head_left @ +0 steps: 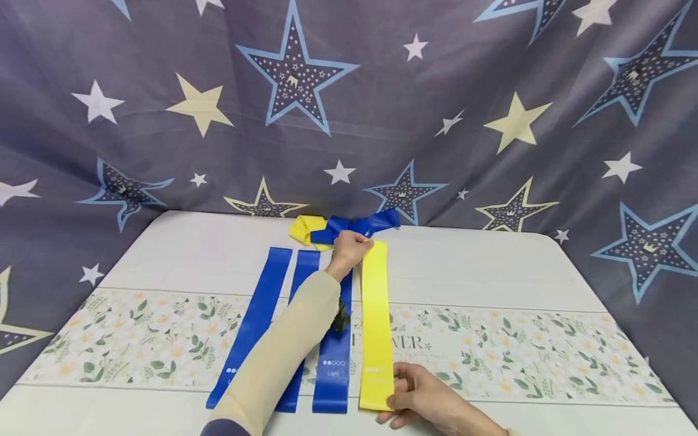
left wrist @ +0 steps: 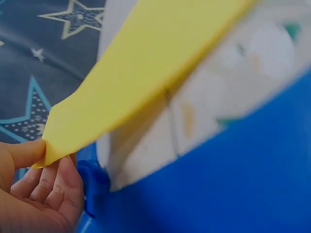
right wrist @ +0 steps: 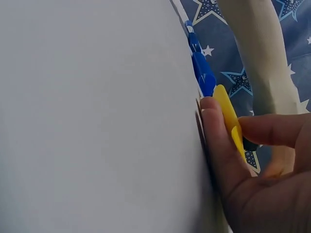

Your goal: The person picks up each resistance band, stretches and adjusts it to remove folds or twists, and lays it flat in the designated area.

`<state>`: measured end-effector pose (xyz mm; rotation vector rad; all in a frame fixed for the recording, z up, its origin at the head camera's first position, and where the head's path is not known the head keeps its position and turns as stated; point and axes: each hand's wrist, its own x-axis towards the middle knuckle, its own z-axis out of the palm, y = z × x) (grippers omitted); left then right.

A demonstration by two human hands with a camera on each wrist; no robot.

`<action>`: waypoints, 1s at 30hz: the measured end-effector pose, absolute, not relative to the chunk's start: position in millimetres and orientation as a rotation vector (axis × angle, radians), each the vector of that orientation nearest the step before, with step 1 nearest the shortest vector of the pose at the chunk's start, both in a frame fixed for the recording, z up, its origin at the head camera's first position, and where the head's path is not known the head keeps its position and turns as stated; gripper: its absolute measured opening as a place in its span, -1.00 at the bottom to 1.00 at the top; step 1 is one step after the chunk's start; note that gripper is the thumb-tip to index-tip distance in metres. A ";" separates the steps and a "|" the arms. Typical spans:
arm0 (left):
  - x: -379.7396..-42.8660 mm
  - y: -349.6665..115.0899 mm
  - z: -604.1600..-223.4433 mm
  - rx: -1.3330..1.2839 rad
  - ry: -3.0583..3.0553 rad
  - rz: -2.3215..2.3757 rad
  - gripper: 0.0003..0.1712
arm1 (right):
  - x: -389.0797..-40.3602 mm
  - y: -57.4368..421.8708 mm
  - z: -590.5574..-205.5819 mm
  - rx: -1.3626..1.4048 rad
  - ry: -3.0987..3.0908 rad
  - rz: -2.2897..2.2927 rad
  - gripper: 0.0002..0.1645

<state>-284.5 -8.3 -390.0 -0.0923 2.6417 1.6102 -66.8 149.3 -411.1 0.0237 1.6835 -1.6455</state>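
A yellow resistance band (head_left: 375, 315) stretches flat lengthwise toward the far side of the table. My left hand (head_left: 351, 248) pinches its far end between thumb and fingers, and in the left wrist view that end is lifted at the fingertips. At the near right corner, my right hand (head_left: 425, 396) pinches the band's edge; in the right wrist view the yellow band (right wrist: 227, 114) sits between thumb and fingers. Left of it lie three blue resistance bands, the closest (head_left: 331, 375) marked "Light". My left forearm covers parts of the blue bands.
Beyond my left hand, a yellow band (head_left: 305, 230) and a crumpled blue band (head_left: 382, 221) lie piled by the table's far edge. A floral strip crosses the white table (head_left: 463, 269). A star-patterned curtain (head_left: 371, 97) hangs behind.
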 end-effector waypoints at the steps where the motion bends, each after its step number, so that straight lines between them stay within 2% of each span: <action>1: -284.9 -8.2 -392.3 -0.098 2.657 1.594 -0.67 | -66.0 150.1 -411.6 0.018 1.678 -1.645 -0.50; 7: -285.6 -4.1 -403.6 -0.050 2.743 1.547 -0.66 | -62.7 152.9 -411.8 0.021 1.690 -1.623 -0.50; 14: -287.5 0.7 -411.4 -0.058 2.663 1.572 -0.52 | -61.6 153.6 -406.6 0.027 1.708 -1.583 -0.60; 17: -287.7 0.7 -410.7 -0.063 2.660 1.557 -0.57 | -60.7 157.8 -404.0 0.003 1.672 -1.572 -0.61; 22: -287.3 -1.1 -405.6 -0.034 2.692 1.552 -0.80 | -59.7 164.2 -401.6 -0.032 1.625 -1.566 -0.66; 30: -289.9 -6.2 -400.3 -0.106 2.684 1.605 -0.76 | -59.0 169.0 -398.5 -0.036 1.701 -1.505 -0.74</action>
